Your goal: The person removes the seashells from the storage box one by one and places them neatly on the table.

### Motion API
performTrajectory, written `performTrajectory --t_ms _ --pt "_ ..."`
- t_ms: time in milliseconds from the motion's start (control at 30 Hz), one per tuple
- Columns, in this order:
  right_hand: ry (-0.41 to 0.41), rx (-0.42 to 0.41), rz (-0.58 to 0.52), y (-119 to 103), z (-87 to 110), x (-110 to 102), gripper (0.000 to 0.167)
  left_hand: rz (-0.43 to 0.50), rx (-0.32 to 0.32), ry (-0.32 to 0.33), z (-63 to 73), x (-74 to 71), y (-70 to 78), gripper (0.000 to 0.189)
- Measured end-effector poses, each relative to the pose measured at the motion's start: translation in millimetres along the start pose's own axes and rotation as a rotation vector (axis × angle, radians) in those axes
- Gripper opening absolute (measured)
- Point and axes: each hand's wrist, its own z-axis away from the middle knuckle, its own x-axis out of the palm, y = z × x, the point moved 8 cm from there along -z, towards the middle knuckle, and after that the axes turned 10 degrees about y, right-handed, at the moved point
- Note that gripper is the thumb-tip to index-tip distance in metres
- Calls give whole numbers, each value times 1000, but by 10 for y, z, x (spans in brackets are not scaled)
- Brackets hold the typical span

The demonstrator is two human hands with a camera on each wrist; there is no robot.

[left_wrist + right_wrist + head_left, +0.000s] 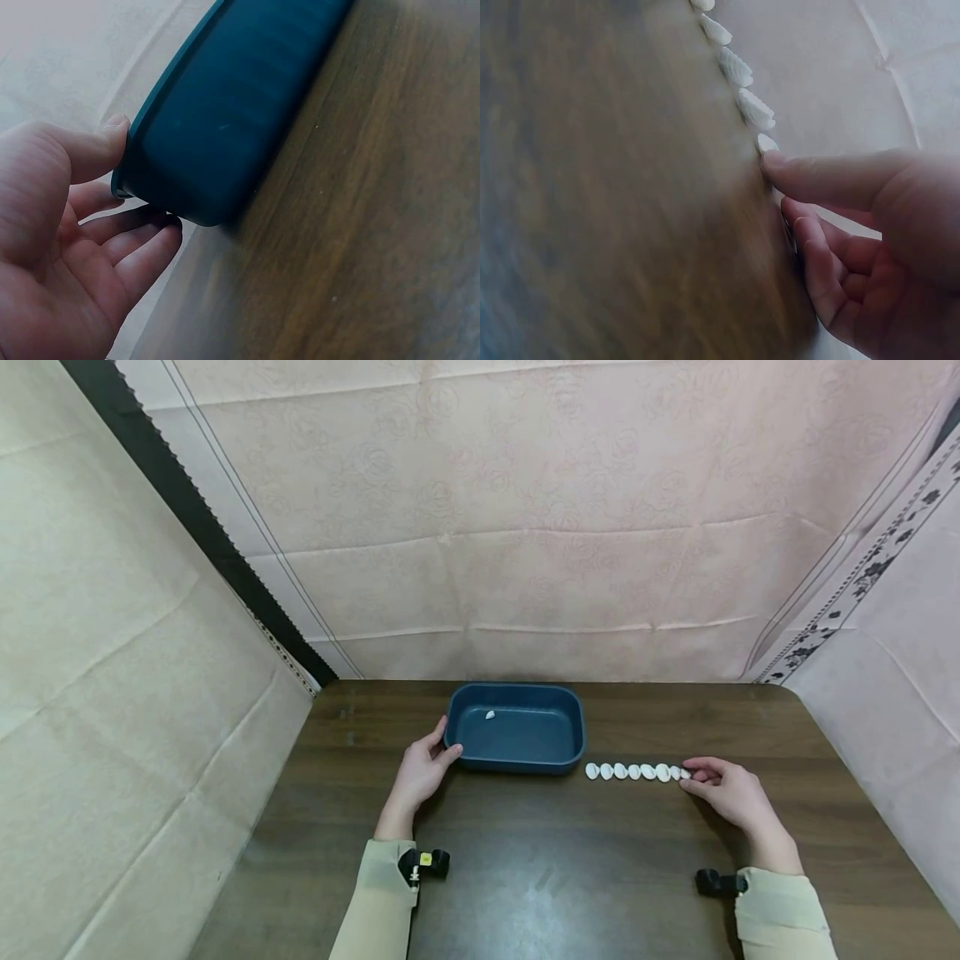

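A dark blue rectangular tray [517, 768] stands near the table's back edge, with one small white shell [490, 715] lying inside. My left hand [420, 770] holds the tray's left front corner; in the left wrist view the thumb is at the rim and the fingers curl beneath it. To the right of the tray, several white ribbed seashells [634, 772] form a straight row. At the row's right end, my right hand [731, 793] pinches a small seashell [766, 142] between thumb and forefinger, the thumb partly hiding it.
The brown wooden table [540, 852] reaches back to a pale patterned cloth [525, 527] hung behind it. More cloth hangs along the left and right sides. Each wrist wears a black camera mount, the left one [433, 862] with a yellow label.
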Motion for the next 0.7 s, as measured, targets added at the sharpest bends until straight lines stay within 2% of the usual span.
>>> performTrajectory --t_ms 200,700 --pt "-13 -18 5 -26 13 11 29 -1 -2 4 -6 2 -9 63" --pt "11 0 -18 -19 11 27 29 5 1 -7 2 9 10 64"
